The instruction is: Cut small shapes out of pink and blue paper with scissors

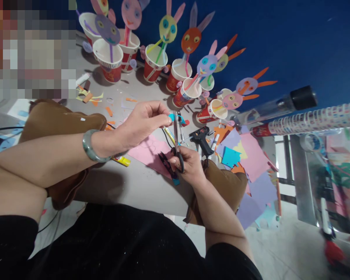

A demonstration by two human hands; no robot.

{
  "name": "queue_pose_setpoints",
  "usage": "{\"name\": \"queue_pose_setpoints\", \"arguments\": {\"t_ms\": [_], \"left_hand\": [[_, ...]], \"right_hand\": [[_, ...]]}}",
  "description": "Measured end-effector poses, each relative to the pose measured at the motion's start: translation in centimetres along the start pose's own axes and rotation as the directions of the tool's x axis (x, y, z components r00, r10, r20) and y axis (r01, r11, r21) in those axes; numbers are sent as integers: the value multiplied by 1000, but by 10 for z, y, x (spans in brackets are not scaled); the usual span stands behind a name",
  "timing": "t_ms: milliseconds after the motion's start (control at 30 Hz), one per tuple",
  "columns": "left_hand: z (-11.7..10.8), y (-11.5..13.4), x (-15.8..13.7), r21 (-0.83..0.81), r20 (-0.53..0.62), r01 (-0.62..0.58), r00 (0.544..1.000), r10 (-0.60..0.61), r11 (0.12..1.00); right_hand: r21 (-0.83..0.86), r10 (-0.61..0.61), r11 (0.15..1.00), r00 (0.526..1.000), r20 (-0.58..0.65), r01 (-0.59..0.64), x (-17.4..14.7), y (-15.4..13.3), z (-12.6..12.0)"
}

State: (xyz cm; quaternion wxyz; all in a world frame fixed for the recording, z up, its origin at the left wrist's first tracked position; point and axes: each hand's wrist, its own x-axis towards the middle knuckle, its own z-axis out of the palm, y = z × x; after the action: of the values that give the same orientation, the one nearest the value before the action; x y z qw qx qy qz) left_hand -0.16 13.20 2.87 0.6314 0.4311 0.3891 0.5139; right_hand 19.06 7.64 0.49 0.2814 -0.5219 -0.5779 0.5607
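Between the pinched fingertips of my left hand (144, 122) is a small piece of blue paper (172, 117). My right hand (189, 165) grips a pair of scissors (176, 132) by the black handles, and the blades point up beside the blue paper. Whether the blades touch the paper I cannot tell. Beneath both hands a pink paper sheet (142, 153) lies on the table. A dark pair of snips (167, 163) rests on that sheet, close to my right hand. Just right of the scissors lies a black glue gun (202, 140).
Several paper cups (156, 64) with rabbit faces on straws line the back. Coloured paper sheets (253, 151) and a long stack of cups (309, 120) are at the right. Orange paper scraps (109, 111) and a yellow glue tube (121, 160) lie at the left. Brown cushions (58, 124) flank the table.
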Motion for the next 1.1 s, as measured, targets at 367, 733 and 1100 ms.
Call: {"name": "queue_pose_setpoints", "arguments": {"t_ms": [367,733,1100], "left_hand": [[-1,-1,1,-2,-25,8,1000,-8,1000],[-5,-10,4,20,-9,52,999,-52,998],[-7,5,17,371,221,47,966,-137,927]], "right_hand": [[0,8,1000,1000,5,-8,0,0,1],[-90,-147,988,962,-232,129,1,-3,-2],[-99,-292,956,887,-358,275,13,19,0]]}}
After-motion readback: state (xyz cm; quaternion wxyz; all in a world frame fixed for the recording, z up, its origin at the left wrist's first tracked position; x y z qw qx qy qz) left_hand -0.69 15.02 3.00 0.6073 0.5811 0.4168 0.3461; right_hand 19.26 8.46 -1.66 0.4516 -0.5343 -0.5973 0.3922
